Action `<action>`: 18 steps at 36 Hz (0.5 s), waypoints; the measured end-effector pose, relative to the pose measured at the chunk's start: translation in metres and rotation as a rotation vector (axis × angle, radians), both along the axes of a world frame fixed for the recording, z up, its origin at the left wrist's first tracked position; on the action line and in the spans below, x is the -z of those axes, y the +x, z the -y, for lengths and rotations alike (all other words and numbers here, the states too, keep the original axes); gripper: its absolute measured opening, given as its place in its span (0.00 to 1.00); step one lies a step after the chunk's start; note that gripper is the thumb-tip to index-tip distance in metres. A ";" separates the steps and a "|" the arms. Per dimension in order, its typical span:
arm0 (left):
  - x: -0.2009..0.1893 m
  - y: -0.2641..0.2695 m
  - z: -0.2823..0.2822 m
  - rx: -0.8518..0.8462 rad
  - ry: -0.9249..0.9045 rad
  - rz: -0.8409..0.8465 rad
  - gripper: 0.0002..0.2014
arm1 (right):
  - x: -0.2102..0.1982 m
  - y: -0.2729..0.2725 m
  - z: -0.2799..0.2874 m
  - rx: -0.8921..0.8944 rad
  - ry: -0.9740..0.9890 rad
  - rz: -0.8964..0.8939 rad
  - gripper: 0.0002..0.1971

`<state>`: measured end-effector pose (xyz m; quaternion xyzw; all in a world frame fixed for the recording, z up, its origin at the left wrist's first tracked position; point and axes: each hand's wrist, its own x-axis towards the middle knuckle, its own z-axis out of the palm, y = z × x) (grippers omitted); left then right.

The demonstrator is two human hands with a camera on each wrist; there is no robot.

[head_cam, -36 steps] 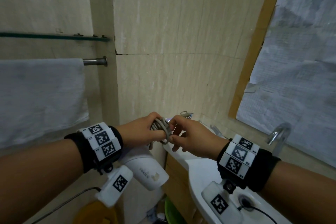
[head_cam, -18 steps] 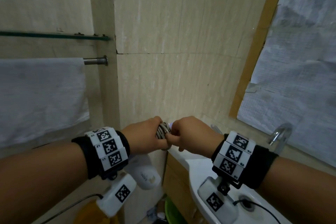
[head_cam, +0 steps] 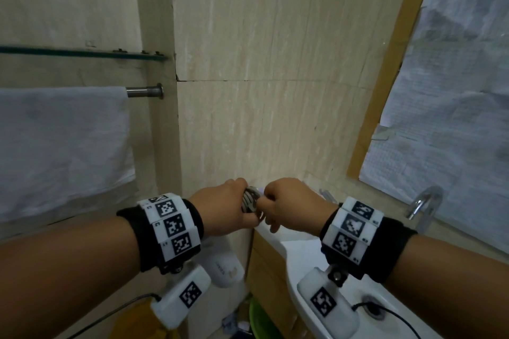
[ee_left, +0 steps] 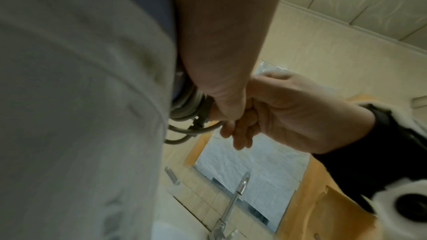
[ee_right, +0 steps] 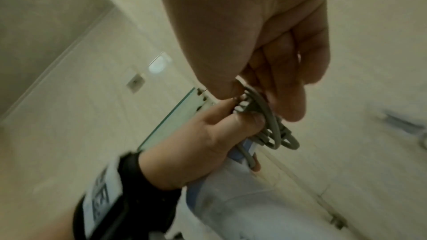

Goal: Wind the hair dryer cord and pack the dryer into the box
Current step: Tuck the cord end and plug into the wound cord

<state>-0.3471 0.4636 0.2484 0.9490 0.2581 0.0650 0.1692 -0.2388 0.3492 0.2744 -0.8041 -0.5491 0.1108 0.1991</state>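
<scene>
Both hands gripped the coiled cord [head_cam: 250, 199] between them: left hand [head_cam: 220, 210] clenched round the bundle, right hand [head_cam: 289, 202] pinching its loose end; the dryer [head_cam: 224, 270] hung below the left wrist.

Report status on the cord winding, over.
Left hand grips the coiled cord against the dryer. Right hand pinches the cord at the coil. No box in view.

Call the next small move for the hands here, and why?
Probably tuck the loose cord end under the coil. The left hand holds the wound cord against the dryer; the right hand pinches a strand, and loops hang free.
</scene>
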 end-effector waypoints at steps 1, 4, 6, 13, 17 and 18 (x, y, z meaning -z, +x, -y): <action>-0.001 -0.001 -0.002 0.000 -0.034 0.020 0.25 | 0.001 0.003 0.001 -0.006 0.019 -0.094 0.18; -0.002 -0.003 -0.008 0.007 -0.114 0.071 0.27 | 0.001 0.008 0.002 -0.027 0.070 -0.239 0.16; -0.001 -0.004 -0.010 0.008 -0.127 0.077 0.27 | 0.001 0.009 0.004 -0.020 0.123 -0.246 0.12; -0.002 -0.004 -0.007 0.069 -0.174 0.063 0.25 | -0.008 0.007 0.003 -0.147 0.193 0.069 0.12; -0.005 -0.004 -0.005 0.089 -0.152 0.060 0.21 | -0.011 0.007 0.002 -0.135 0.219 0.099 0.07; -0.005 -0.004 -0.004 0.095 -0.144 0.055 0.20 | -0.012 0.007 0.002 -0.136 0.220 0.096 0.06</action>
